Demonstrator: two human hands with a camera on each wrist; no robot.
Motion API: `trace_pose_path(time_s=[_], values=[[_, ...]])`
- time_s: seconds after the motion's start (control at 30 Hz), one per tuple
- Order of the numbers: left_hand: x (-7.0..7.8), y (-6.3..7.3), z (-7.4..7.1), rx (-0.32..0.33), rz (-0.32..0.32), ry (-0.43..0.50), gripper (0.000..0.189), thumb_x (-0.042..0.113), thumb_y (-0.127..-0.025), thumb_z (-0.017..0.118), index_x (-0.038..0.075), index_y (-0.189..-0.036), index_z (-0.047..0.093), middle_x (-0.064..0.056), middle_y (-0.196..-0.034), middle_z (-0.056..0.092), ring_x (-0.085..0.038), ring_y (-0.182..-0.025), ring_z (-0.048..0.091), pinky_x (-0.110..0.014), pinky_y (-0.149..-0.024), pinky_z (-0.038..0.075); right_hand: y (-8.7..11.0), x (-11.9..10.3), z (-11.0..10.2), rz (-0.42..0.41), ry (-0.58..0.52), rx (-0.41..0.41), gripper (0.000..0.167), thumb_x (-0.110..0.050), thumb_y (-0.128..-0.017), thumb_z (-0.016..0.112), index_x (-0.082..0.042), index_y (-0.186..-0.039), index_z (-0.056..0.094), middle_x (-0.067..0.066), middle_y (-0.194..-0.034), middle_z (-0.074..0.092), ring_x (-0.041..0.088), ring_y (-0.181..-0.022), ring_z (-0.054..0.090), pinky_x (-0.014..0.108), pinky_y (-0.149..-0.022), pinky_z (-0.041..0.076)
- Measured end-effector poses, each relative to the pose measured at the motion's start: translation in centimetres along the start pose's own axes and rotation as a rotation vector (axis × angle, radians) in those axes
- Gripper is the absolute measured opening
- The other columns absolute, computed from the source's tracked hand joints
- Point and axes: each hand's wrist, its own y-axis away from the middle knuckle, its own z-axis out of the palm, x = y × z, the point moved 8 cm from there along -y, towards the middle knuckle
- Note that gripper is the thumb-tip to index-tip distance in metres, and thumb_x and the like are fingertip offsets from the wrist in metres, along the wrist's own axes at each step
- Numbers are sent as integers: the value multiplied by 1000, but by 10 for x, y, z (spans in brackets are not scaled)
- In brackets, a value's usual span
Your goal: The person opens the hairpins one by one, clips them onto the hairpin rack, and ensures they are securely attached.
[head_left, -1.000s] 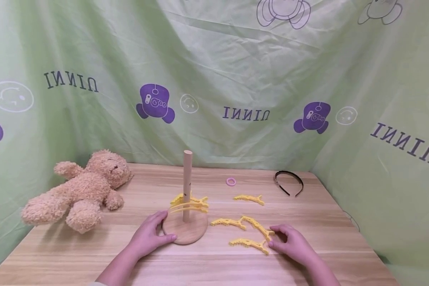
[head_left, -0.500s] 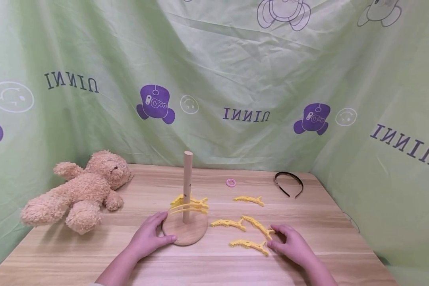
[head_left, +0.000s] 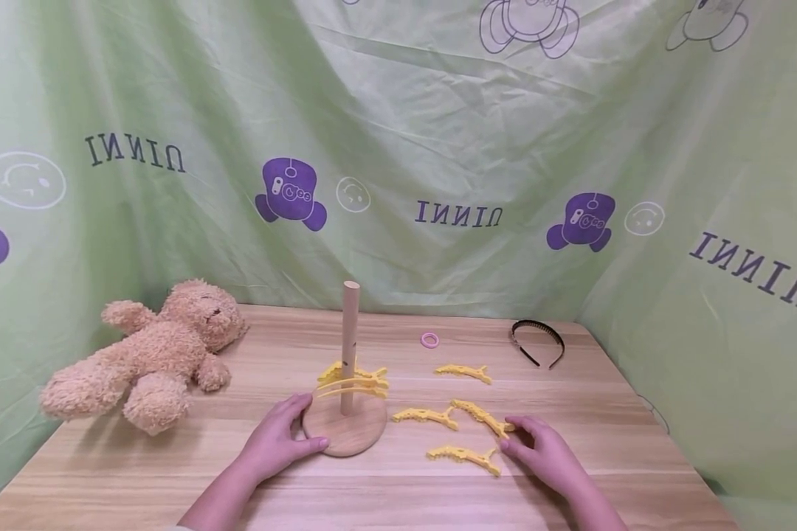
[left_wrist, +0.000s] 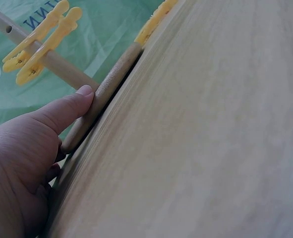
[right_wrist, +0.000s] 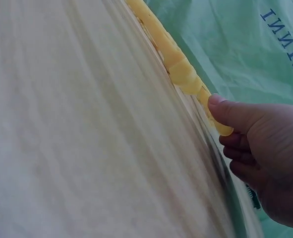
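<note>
My left hand [head_left: 279, 434] grips the rim of a round wooden base [head_left: 355, 435], thumb on top and fingers at its far left side. From this base rises an upright wooden post [head_left: 350, 332]. Clamped across the post's lower part are yellow hair clips [left_wrist: 47, 47], two of them seen in the left wrist view. With thumb and fingers, my right hand [head_left: 543, 451] pinches the tail end of another yellow hair clip [right_wrist: 181, 74], which slants low over the table. Other loose clips lie around it: one left [head_left: 425, 417], one nearer [head_left: 463, 456], one farther back [head_left: 463, 372].
A plush teddy bear [head_left: 166, 346] lies at the table's left. Toward the back are a small pink ring [head_left: 429, 340] and a black headband [head_left: 538, 341]. Green printed cloth [head_left: 398, 147] hangs behind and on both sides of the wooden table [head_left: 345, 501].
The tail of the clip in my right hand has shifted slightly right and away from the nearer loose clip. My left hand stays on the base.
</note>
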Motion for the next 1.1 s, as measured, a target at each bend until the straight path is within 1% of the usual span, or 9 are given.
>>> trace_pose_path(time_s=[0.13, 0.27, 0.43, 0.57, 0.63, 0.73, 0.9, 1.03, 1.1], values=[[0, -1, 0, 5, 6, -2, 92, 46, -72, 83, -5, -140, 49, -29, -146, 45, -48, -136, 40, -61, -114, 31, -2, -7, -4, -8, -22, 10, 50, -27, -89, 71, -2, -130, 60, 22, -129, 63, 43, -125, 55, 61, -107, 40], [-1, -1, 1, 9, 9, -8, 92, 46, -72, 83, -5, -139, 49, -29, -145, 46, -48, -136, 40, -61, -114, 32, -6, -22, -7, -39, -24, 14, 48, -26, -93, 67, -5, -135, 56, 21, -130, 61, 44, -123, 55, 62, -104, 43], [0, -1, 1, 9, 6, -6, 92, 46, -72, 83, -5, -139, 49, -29, -145, 46, -48, -136, 40, -61, -114, 31, -16, -48, -9, -136, -21, 36, 47, -26, -96, 62, -6, -138, 54, 21, -132, 60, 44, -120, 57, 60, -97, 50], [0, -1, 0, 12, 7, -2, 91, 46, -72, 83, -5, -139, 49, -29, -145, 46, -48, -136, 40, -61, -114, 31, -23, -73, -12, -249, -22, 77, 43, -23, -97, 62, -3, -134, 57, 20, -127, 62, 43, -119, 58, 58, -93, 53], [0, -1, 0, 11, 5, -3, 91, 46, -72, 83, -5, -140, 49, -28, -146, 46, -48, -136, 40, -61, -114, 31, -27, -86, -14, -297, -10, 95, 40, -20, -96, 62, -3, -132, 59, 18, -123, 64, 41, -116, 59, 56, -91, 54], [-1, -1, 1, 10, 0, -6, 92, 46, -72, 83, -5, -140, 49, -28, -146, 45, -48, -137, 40, -61, -114, 31, -32, -105, -16, -355, -4, 112, 36, -16, -95, 63, -3, -128, 61, 15, -118, 67, 36, -114, 62, 55, -93, 53], [-2, -1, 1, 11, -1, -13, 93, 47, -72, 83, -5, -140, 48, -29, -146, 44, -48, -136, 39, -61, -114, 30, -40, -138, -17, -415, -31, 128, 30, -11, -92, 66, -4, -121, 66, 10, -113, 70, 30, -110, 64, 51, -92, 54], [-2, -1, 1, 11, 2, -16, 93, 47, -72, 83, -5, -140, 48, -29, -146, 44, -48, -137, 39, -61, -114, 30, -46, -162, -14, -434, -81, 146, 26, -7, -89, 68, -4, -115, 69, 8, -107, 72, 28, -106, 65, 48, -89, 56], [-1, -1, 1, 12, 3, -19, 93, 47, -72, 83, -5, -140, 48, -30, -146, 44, -48, -137, 40, -61, -114, 30, -48, -172, -10, -442, -99, 153, 24, -7, -88, 69, -4, -112, 71, 8, -107, 73, 29, -106, 66, 48, -90, 55]])
